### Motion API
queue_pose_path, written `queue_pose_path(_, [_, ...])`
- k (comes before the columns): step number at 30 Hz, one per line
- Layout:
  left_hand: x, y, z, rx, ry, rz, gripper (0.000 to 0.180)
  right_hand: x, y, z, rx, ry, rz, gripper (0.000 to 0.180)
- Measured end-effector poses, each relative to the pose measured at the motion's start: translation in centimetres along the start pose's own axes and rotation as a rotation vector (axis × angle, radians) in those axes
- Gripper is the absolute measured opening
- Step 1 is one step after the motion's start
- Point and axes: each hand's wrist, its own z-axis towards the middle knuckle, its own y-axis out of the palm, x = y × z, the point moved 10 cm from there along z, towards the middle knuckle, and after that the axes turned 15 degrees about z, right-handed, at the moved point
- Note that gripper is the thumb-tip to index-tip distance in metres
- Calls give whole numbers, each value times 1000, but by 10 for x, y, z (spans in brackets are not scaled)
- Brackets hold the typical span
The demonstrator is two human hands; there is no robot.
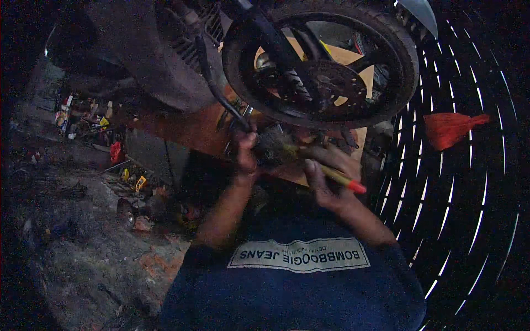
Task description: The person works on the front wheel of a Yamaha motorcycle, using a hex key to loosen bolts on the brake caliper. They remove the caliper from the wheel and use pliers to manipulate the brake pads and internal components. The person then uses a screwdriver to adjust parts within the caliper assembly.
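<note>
My right hand point(331, 179) is closed round a brush point(343, 180) with a yellow handle and a red end. Its head is smeared by motion and points left, toward a dark greasy metal part point(269, 144). My left hand point(247, 151) grips that part at its left side, fingers upright and closed; its exact kind cannot be made out in the dim light. Both hands are in front of my chest, just below a motorcycle front wheel point(406, 71) with black spokes and a drilled brake disc point(353, 83).
A brown board or low table point(187, 129) with loose parts lies under the wheel. The motorcycle's grey body point(143, 49) fills the upper left. Tools and clutter point(83, 118) sit along the left, over a stained floor point(99, 243). A red bag point(450, 129) hangs by the slatted wall at right.
</note>
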Motion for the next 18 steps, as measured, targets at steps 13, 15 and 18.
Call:
queue_pose_path(13, [-37, -43, 6, 164, -111, 23, 36, 41, 15, -14, -26, 123, 23, 22])
queue_pose_path(15, [-35, -28, 7, 135, -192, -140, 37, 52, 4, -37, 35, -62, -341, 19])
queue_pose_path(18, [-16, -2, 18, 92, -210, -262, 43, 89, -5, -38, 148, 186, 54, 20])
